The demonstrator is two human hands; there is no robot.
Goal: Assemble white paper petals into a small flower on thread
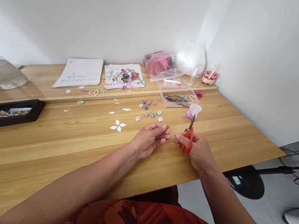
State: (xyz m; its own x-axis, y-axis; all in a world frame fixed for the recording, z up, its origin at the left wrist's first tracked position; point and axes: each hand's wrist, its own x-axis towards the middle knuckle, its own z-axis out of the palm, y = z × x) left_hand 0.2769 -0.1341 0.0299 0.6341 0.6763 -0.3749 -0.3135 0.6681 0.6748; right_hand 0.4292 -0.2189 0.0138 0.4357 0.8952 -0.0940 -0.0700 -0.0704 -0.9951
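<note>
My right hand [197, 150] is closed around a pair of scissors [189, 141] with red handles, their dark blades pointing up and away from me. Its thumb and forefinger are pressed together beside the handles. To the left, my left hand [150, 139] pinches something too thin to make out, perhaps a fine strand between the two hands. Just beyond the fingers lie several small bobbins [147, 114] of coloured thread. White petal-shaped pieces [118, 125] form a flower on the table [72, 160] to the left of my left hand.
A clear plastic box [177, 95] with wire-like pieces and a small translucent cup [194, 111] stand behind my hands. Paper sheets [83, 72], one pile bearing flower ornaments [128, 77], lie farther back. A black tray [8, 113] and a clear jug [4, 72] are at left.
</note>
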